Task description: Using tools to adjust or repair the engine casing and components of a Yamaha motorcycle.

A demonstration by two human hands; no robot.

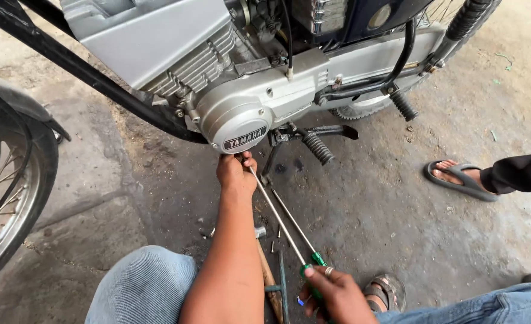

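Surface: rough grey concrete floor (115, 180), oil-darkened beneath the engine, with small bits of debris scattered about; outdoor daylight. A motorcycle stands across the top of view, its silver engine side cover (238, 123) round and dull, a ribbed foot peg (317, 147) just right of it, a spoked wheel (7, 180) at the left edge. A bystander's foot in a grey sandal (460, 179) rests well to the right. Long screwdriver (280, 222): thin bright steel shaft, green handle, running diagonally from under the cover down to the lower centre. Left hand (235, 173) is closed around the shaft tip just below the cover. Right hand (331, 294) grips the green handle. A second, similar screwdriver (298, 231) lies alongside on the floor, beside a wooden-handled hammer (265, 264).
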